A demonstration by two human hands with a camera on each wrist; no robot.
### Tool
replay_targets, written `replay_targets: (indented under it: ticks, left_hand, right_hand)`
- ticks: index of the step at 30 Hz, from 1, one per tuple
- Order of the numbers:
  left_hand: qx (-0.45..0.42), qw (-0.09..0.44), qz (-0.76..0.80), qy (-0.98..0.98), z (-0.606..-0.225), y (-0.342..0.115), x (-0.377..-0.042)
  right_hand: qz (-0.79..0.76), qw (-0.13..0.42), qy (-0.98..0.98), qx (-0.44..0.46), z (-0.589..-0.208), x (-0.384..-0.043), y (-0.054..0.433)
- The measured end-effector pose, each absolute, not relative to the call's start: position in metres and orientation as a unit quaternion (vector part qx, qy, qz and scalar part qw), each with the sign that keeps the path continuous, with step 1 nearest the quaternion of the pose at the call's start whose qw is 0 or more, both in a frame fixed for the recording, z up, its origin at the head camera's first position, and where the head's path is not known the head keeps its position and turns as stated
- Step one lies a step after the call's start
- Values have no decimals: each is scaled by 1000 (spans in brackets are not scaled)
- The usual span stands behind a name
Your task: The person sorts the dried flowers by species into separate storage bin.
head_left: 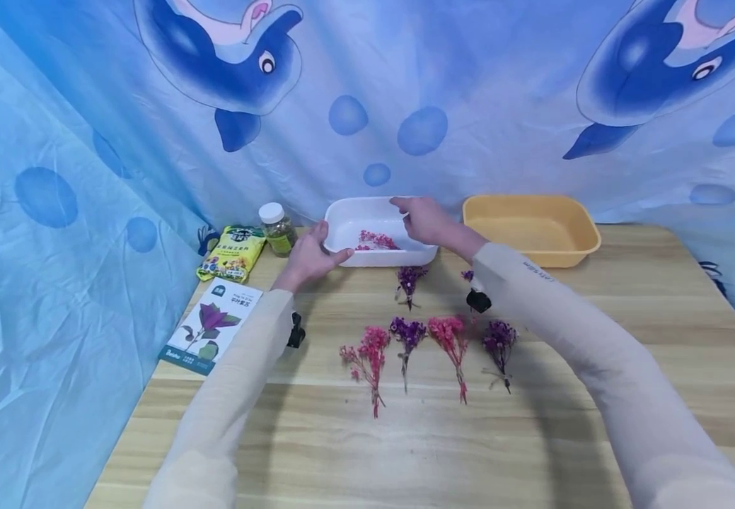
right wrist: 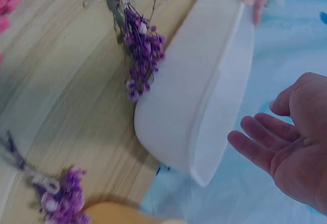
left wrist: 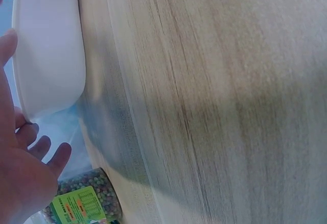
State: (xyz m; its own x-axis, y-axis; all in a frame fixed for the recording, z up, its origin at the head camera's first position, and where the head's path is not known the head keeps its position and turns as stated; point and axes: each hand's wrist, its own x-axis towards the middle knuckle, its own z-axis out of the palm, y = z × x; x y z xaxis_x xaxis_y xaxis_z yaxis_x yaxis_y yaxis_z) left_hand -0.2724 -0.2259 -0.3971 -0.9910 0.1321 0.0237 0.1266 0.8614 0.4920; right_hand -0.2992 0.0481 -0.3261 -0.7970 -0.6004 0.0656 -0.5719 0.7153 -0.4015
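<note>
**Both hands at the white tray**

I saw the left hand (head_left: 312,256) resting against the left end of the white tray (head_left: 348,215), fingers straight and touching its rim. The right hand (head_left: 423,219) hovered over the tray's right side, fingers relaxed and spread, holding nothing. A pink sprig (head_left: 376,240) lay inside. The tray sat at the table's (head_left: 628,339) far edge, beside the yellow tray (head_left: 533,227).
</note>
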Motion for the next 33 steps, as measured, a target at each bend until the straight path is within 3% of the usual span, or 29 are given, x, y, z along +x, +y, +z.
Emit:
replay_targets:
  ticks: [6,20,29,33]
  left_hand:
    - [70,5,260,963,-395,-226,-273]
    - [79,8,246,966,-399,-229,-271]
    - [76,0,255,964,-397,-227,-270]
    - [77,2,256,964,-397,-226,-270]
  right_hand:
    - [-264,48,915,-300,-314,-291,80]
    - [-331,11,913,-237,-318,-248,154]
    - [-383,-29,910,-154,-328,-215,199]
    - [-407,-13,906,-113,-334,-201,217]
